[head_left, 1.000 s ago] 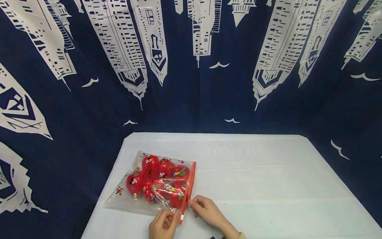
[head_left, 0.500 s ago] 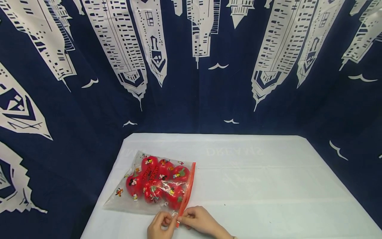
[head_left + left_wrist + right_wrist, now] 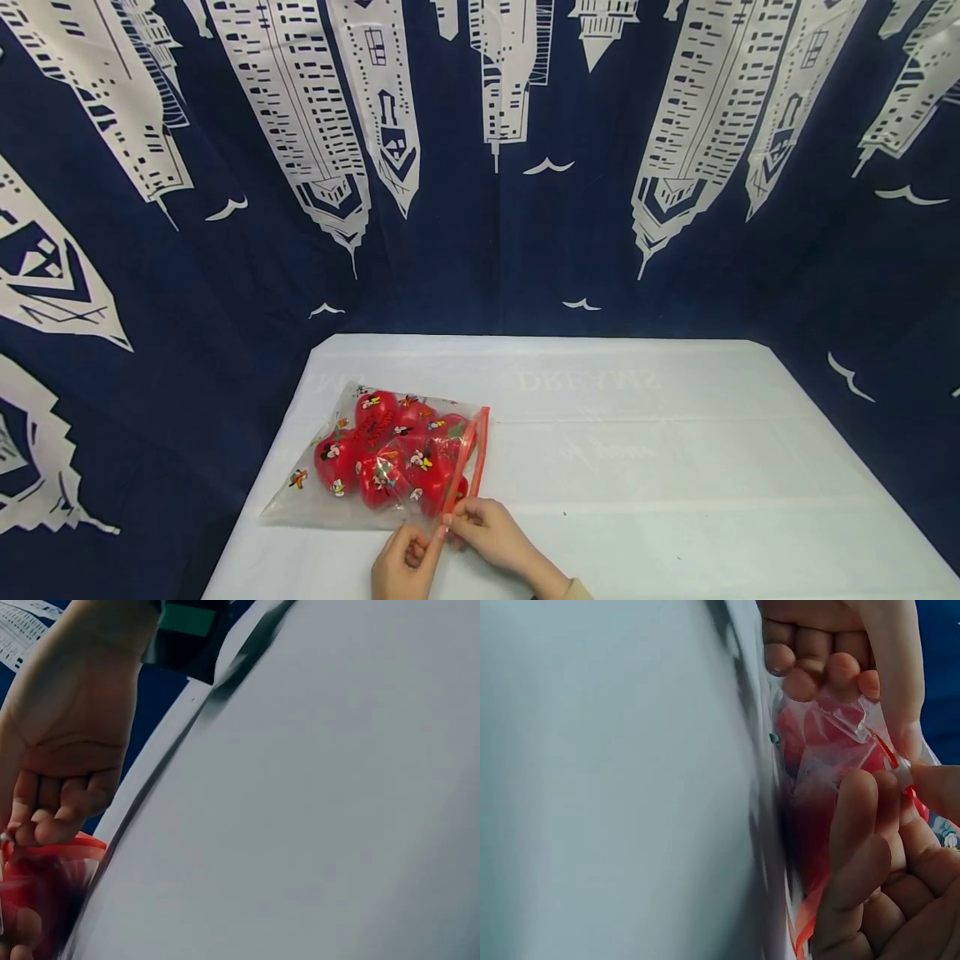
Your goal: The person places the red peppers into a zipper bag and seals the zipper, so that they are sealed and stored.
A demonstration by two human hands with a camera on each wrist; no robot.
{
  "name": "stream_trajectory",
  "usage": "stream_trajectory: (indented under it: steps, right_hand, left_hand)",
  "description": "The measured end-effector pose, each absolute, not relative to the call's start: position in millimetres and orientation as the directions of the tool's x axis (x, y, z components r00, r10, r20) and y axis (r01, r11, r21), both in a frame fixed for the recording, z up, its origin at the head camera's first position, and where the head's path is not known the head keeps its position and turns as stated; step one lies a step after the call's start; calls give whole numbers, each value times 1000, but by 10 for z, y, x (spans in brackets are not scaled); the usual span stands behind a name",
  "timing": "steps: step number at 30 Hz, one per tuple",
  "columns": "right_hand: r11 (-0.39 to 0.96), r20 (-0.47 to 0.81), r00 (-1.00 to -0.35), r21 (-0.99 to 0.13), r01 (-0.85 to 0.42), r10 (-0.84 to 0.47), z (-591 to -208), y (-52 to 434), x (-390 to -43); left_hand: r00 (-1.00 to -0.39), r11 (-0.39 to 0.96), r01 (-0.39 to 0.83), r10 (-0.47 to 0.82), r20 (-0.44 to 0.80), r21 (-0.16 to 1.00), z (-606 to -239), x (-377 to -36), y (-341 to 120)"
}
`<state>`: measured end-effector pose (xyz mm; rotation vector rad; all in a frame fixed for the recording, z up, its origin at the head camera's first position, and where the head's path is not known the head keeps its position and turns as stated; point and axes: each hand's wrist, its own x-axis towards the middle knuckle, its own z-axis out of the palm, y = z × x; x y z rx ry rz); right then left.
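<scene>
A clear zip bag (image 3: 330, 505) with cartoon prints lies on the white table in the head view. Inside are several round red things (image 3: 384, 477), some with green parts. Two red strips (image 3: 482, 454) edge its mouth and stand apart at the middle. My left hand (image 3: 405, 567) holds the bag's near corner, thumb against the strip. Right beside it, my right hand (image 3: 498, 533) pinches the near end of the strip. In the right wrist view, a small white slider (image 3: 902, 774) sits between my right thumb and fingers, and the left thumb (image 3: 907, 739) presses right above it.
The white table (image 3: 637, 467) spreads right of the bag. Behind it hangs a dark blue cloth (image 3: 450, 258) printed with white buildings and birds. A dark band with a green patch (image 3: 186, 621) is around my right wrist.
My right hand has come left to the strip's near end, then slightly upward along it. The red strips, together earlier, are now parted. My left hand has barely moved.
</scene>
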<state>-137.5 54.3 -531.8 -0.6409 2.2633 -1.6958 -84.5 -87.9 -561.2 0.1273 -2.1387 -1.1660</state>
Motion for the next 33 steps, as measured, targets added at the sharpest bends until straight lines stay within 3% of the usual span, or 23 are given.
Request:
stream_trajectory:
  steps: [7,11,19,29,33]
  right_hand:
    - [219,54,-889,-961,-171,-454,-5093,486,-1372]
    - [182,49,-905,-974,-138,-422,-4896,466,-1341]
    - [131,88,-897,-979,-159,-433,-4825,455,-1422]
    - [110,94,-931,-984,-140,-352,-4773,479,-1540]
    - [112,82,-941,-986,-125,-330,-4799,476,-1566]
  left_hand:
    - [-873,554,14,-399,280,833,-5537,-874,-835]
    - [-882,533,87,-351,314,841,-5508,-916,-813]
    - [-801,566,286,-302,518,773,-5505,-1072,-802]
    - [-823,307,344,-358,442,888,-5392,-1220,-664]
    - [-820,300,348,-361,444,888,-5167,-1191,-603]
